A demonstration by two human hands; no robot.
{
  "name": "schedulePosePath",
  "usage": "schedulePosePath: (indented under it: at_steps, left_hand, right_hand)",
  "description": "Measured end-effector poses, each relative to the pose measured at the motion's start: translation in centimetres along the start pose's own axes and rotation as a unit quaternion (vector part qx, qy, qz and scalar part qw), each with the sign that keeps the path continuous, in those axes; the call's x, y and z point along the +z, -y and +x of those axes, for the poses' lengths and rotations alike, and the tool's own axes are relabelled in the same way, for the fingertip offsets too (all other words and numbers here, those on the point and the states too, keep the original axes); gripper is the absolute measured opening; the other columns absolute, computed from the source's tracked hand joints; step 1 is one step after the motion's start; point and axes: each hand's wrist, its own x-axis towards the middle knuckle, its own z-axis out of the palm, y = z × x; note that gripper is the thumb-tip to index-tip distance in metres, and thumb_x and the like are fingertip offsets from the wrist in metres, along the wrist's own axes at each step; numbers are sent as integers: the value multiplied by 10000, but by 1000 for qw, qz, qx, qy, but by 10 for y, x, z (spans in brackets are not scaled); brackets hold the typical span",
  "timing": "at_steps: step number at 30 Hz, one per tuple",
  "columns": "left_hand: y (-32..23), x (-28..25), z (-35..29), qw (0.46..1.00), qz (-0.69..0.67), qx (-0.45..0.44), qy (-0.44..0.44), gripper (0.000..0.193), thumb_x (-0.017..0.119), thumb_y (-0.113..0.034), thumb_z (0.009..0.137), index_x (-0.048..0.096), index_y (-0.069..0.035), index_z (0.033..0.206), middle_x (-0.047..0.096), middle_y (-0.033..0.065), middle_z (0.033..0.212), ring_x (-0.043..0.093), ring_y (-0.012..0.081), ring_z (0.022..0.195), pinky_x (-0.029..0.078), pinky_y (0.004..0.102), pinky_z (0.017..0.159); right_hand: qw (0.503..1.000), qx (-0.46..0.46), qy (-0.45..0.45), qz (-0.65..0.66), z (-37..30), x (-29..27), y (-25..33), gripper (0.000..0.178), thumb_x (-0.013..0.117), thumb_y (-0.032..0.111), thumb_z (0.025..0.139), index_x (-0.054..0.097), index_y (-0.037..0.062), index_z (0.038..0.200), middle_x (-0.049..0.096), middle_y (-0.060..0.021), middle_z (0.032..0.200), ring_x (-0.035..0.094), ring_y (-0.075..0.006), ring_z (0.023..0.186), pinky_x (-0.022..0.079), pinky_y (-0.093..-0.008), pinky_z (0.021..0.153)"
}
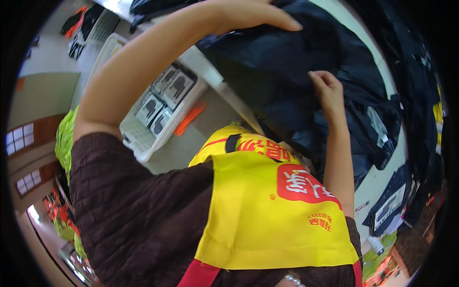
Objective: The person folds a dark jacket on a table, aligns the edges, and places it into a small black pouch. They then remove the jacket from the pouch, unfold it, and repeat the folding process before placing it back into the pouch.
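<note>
A large dark navy garment (287, 62) of thin, shiny cloth lies loosely spread over the white table (344, 19). My left hand (260, 13) reaches across its far side, one digit stretched out over the cloth; its other fingers are hidden or cut off by the upper edge. Nearer and to the right, my right hand (329, 88) is closed in a pinch at the garment, with thumb and forefinger pressed together. A pale grey strip (377, 126) shows among the folds to the right of that hand.
Left of the table stands a white plastic basket (143, 153) with several packs (177, 86) in it. An orange piece (190, 117) lies beside it. At the right are a folded dark item (389, 205) and a white spool (375, 245). My yellow apron (282, 220) hangs close to the table.
</note>
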Motion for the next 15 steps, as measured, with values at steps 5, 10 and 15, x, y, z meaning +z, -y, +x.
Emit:
schedulePosePath:
  at_steps: [5, 10, 15]
  left_hand:
    - [30, -32, -18, 946, 277, -69, -154, 659, 783, -436, 671, 585, 45, 1075, 625, 94, 914, 611, 168, 793, 479, 262, 751]
    - [80, -80, -35, 948, 264, -52, -172, 417, 717, -266, 750, 630, 34, 1026, 638, 50, 895, 569, 128, 792, 460, 261, 784]
    - [156, -67, -16, 939, 246, -113, -212, 399, 716, -253, 762, 625, 74, 972, 630, 57, 794, 555, 133, 738, 464, 294, 745]
  right_hand:
    - [983, -16, 93, -160, 7, -52, 6, 176, 684, 216, 811, 647, 45, 786, 545, 33, 674, 478, -65, 654, 394, -233, 595]
    - [935, 17, -112, -337, 4, -240, -39, 199, 708, 251, 763, 675, 55, 750, 638, -46, 683, 582, -134, 643, 460, -285, 606]
    - [938, 68, -174, -291, -29, -330, -108, 196, 720, 242, 735, 673, 51, 738, 645, -55, 694, 589, -162, 658, 464, -299, 641]
